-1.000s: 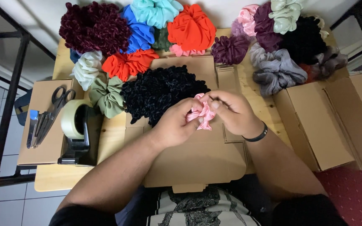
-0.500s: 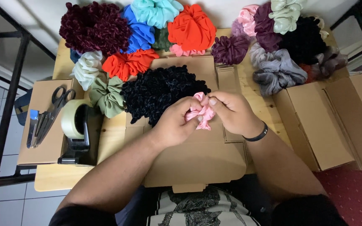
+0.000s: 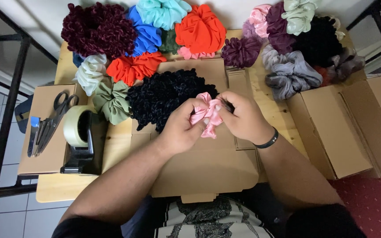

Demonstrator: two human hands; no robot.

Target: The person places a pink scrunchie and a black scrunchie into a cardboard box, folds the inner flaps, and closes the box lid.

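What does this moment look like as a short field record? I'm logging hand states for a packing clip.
left hand: pinching the pink satin scrunchie
right hand: gripping the same scrunchie from the other side
beneath the hands: flat cardboard box
beside the left hand: black scrunchie pile
far left: tape dispenser, scissors
right: open cardboard box

Bare flat cardboard point(image 3: 208, 163) near body; black scrunchie heap point(image 3: 164, 99) blocks beyond (touching hands).
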